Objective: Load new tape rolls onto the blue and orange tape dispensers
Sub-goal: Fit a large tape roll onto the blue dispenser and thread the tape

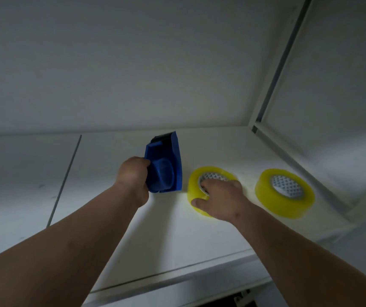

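A blue tape dispenser (165,167) stands on edge on the white table (177,235), its dark cutter end pointing away from me. My left hand (133,180) grips its near left side. To its right lies a yellow tape roll (194,187) flat on the table. My right hand (220,199) holds this roll, fingers curled into its patterned core and thumb against the outer wall. A second yellow tape roll (285,192) lies flat further right, untouched. No orange dispenser is in view.
A white wall (133,63) rises behind the table. A white side panel with a grey metal strip (283,58) closes the right side. A thin dark seam (66,178) runs across the table at the left. The table's front edge (177,282) is near me.
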Tool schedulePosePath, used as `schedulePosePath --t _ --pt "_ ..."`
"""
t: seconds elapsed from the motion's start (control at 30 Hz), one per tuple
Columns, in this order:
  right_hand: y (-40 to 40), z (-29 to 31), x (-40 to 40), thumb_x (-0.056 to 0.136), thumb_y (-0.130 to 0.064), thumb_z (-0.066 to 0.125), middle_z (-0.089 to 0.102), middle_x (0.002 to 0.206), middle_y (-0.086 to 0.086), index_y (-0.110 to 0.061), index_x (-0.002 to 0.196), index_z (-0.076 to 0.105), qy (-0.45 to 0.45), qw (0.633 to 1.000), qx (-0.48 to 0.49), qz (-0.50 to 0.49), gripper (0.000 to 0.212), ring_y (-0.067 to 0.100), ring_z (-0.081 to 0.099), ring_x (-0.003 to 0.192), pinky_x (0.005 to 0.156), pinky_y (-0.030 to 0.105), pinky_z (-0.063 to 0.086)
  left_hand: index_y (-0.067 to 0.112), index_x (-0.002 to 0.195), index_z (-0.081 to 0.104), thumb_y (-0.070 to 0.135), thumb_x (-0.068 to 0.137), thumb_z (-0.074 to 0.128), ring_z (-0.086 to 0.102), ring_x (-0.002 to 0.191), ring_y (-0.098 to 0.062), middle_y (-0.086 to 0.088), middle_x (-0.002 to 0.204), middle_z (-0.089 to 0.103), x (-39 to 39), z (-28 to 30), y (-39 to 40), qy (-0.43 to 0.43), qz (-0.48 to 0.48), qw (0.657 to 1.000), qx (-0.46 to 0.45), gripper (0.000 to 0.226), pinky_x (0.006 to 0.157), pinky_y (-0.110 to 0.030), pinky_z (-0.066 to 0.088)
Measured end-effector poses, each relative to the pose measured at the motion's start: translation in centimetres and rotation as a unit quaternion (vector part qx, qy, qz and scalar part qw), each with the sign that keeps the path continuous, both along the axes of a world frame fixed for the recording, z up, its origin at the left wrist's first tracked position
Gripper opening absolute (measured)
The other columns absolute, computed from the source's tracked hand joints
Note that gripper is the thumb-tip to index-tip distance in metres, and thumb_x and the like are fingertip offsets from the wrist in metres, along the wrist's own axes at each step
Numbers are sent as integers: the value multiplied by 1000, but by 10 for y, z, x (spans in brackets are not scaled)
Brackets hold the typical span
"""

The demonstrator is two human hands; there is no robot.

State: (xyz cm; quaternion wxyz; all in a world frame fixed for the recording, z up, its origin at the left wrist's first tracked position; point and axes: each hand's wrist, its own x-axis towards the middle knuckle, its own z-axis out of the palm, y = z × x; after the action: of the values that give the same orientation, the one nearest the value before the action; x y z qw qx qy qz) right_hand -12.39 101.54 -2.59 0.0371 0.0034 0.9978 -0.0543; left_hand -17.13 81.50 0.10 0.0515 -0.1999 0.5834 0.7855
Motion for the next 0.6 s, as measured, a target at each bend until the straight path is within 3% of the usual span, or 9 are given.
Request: schedulePosePath --t 0.13,0.23,0.3,0.37,0.47,0.53,0.6 --pt "1 7 -6 80 -61 52 59 126 -4 -26 120 55 -29 999 -29 1 53 23 49 121 102 38 26 14 86 56 6 97 42 60 76 -26 -9 89 62 -7 3 9 -6 4 1000 -1 19 61 -37 49" --pt "5 20 -13 80 -52 57 58 93 -8 -26 91 57 -27 996 -85 6 28 23 56 106 87 34 36 14 87 57 6 96 42 59 77 -26 -10 89 62 -8 5 14 -4 5 1000 -10 19 62 -36 48" --pt "13 29 -16 83 -45 59 58 100 -6 -24 107 60 -42 982 -185 -16 32 25 56 110 91 35 42 14 87 56 6 97 42 59 77 -25 -9 89 61 -8 5 18 -3 16 1000 -10 19 60 -36 47" --pt "24 39 -17 85 -36 61 60 121 5 -12 121 57 -30 956 -287 -48 44 26 57 111 92 38 47 13 86 56 6 97 43 59 75 -25 -9 87 61 -6 6 24 -4 32 999 -4 19 58 -35 46" --pt "42 48 -15 86 -30 62 63 99 8 -13 96 61 -9 903 -423 -77 19 21 60 80 66 33 49 11 86 55 5 97 43 58 72 -26 -10 84 61 -1 8 33 -10 55 998 16 18 57 -37 46" --pt "51 50 -15 88 -24 61 65 97 11 -19 91 62 -17 849 -519 -93 6 29 63 83 72 44 53 11 87 56 5 97 42 59 74 -27 -12 86 62 2 8 39 -15 64 997 27 17 59 -38 48" --pt "54 51 -13 90 -15 58 67 103 14 -19 94 61 -16 810 -582 -71 6 33 63 93 86 54 50 10 90 55 6 97 43 60 76 -29 -12 88 63 5 9 43 -18 72 997 37 15 62 -39 49"
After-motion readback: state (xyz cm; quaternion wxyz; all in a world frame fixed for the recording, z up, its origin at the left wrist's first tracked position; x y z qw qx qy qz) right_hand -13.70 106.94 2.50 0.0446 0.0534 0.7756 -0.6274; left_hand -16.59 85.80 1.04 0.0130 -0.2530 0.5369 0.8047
